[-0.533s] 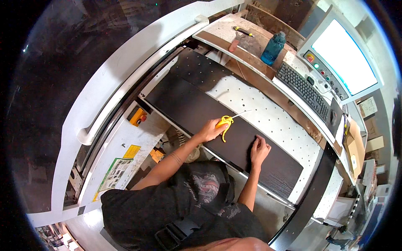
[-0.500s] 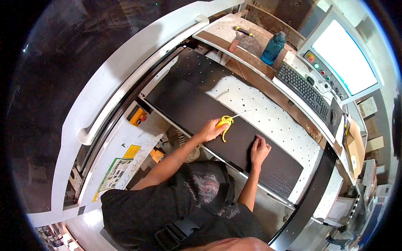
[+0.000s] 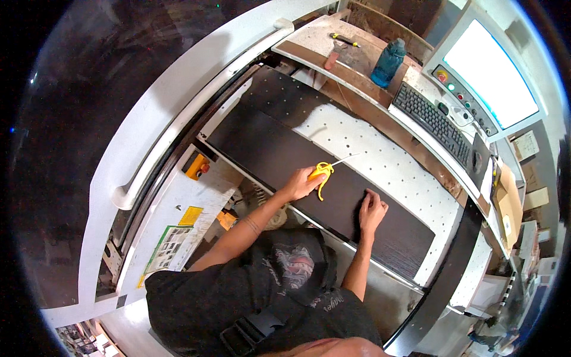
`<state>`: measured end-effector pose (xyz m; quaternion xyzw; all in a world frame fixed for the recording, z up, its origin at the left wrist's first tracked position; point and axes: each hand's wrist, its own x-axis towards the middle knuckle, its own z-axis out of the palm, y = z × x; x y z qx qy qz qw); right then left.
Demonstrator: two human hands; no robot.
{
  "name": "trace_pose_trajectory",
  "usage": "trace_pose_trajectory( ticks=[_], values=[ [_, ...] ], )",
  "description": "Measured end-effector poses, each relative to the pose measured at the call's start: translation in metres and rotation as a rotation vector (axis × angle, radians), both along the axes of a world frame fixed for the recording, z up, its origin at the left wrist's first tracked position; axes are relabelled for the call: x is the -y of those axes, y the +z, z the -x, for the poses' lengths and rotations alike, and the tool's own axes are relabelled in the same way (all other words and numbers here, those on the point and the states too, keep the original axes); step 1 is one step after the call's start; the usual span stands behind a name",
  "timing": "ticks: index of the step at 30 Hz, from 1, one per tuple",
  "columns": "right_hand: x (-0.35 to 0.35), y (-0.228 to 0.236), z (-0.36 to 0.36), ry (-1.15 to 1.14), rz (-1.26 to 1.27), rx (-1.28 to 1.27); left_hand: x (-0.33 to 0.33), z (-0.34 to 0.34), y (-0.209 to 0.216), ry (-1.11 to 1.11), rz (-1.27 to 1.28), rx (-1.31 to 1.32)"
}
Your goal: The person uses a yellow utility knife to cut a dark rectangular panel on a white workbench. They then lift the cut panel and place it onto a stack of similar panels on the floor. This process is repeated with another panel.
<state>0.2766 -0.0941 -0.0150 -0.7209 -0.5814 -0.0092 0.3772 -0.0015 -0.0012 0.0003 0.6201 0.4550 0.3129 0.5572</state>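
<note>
A yellow air blow gun [image 3: 322,172] with a thin metal nozzle is wrapped in the fingers of my left hand [image 3: 300,184]. Its nozzle points right and away from me, above a long dark panel [image 3: 262,149]. The yellow trigger hangs below the grip. My right hand [image 3: 373,213] rests on the panel further right, its fingers loosely bent and apart, with nothing visible in them. Beneath the panel lies a white perforated table [image 3: 357,140], which shows along the far side.
Beyond the table, a ledge carries a blue bottle [image 3: 388,63], a utility knife [image 3: 345,40] and a keyboard [image 3: 431,122]. A lit monitor [image 3: 491,74] stands at the far right. To the left are a white machine rail [image 3: 196,113] and a box with a red button [image 3: 196,166].
The view has shifted slightly. Both hands keep nearly the same places on and over the panel, and the air blow gun stays in my left hand.
</note>
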Motion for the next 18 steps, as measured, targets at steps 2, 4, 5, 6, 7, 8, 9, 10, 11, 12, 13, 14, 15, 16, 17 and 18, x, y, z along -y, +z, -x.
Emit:
trace_pose_trajectory(
  ticks=[2, 4, 5, 6, 7, 8, 9, 10, 11, 12, 13, 14, 15, 16, 17, 18],
  values=[
    [0.001, -0.002, -0.002, 0.004, -0.002, -0.01, 0.0, -0.002, 0.004, -0.002, 0.0, 0.003],
    [0.003, -0.002, -0.006, 0.007, 0.03, -0.051, 0.001, -0.003, 0.006, 0.007, -0.016, 0.025],
    [0.0, 0.0, -0.005, 0.08, 0.06, -0.066, 0.007, 0.005, 0.016, 0.043, 0.011, 0.002],
    [0.005, 0.001, -0.014, 0.106, 0.094, -0.074, 0.004, 0.001, 0.013, 0.024, 0.013, -0.012],
    [0.009, 0.003, -0.029, 0.16, 0.077, -0.029, -0.001, -0.003, 0.01, 0.006, 0.015, -0.026],
    [0.01, 0.009, -0.043, 0.209, 0.067, -0.029, 0.002, -0.001, 0.006, 0.005, 0.028, -0.049],
    [0.013, 0.001, -0.063, 0.127, 0.097, -0.005, 0.004, -0.002, 0.008, 0.008, 0.003, -0.022],
    [0.016, 0.002, -0.081, 0.077, 0.123, -0.035, 0.004, -0.002, 0.013, 0.017, -0.023, -0.001],
    [0.025, -0.01, -0.107, 0.015, 0.094, -0.035, 0.006, -0.004, 0.015, 0.016, -0.04, 0.028],
    [0.033, -0.024, -0.132, -0.075, 0.009, 0.039, 0.003, -0.005, 0.013, 0.008, -0.061, 0.005],
    [0.037, -0.018, -0.144, -0.141, 0.087, -0.068, 0.002, -0.001, 0.01, 0.023, -0.073, -0.016],
    [0.046, -0.017, -0.157, -0.159, -0.018, -0.138, 0.002, 0.0, 0.007, 0.022, -0.082, -0.032],
    [0.061, -0.018, -0.167, -0.226, -0.008, -0.233, 0.005, 0.001, 0.0, 0.015, -0.074, -0.023],
    [0.07, -0.019, -0.174, -0.294, -0.011, -0.327, 0.003, 0.002, -0.008, 0.009, -0.078, -0.014],
    [0.072, -0.015, -0.172, -0.338, -0.016, -0.377, 0.003, 0.007, -0.012, 0.013, -0.082, -0.011],
    [0.08, -0.014, -0.174, -0.394, -0.019, -0.414, 0.006, 0.004, -0.009, 0.02, -0.065, -0.039]
  ],
)
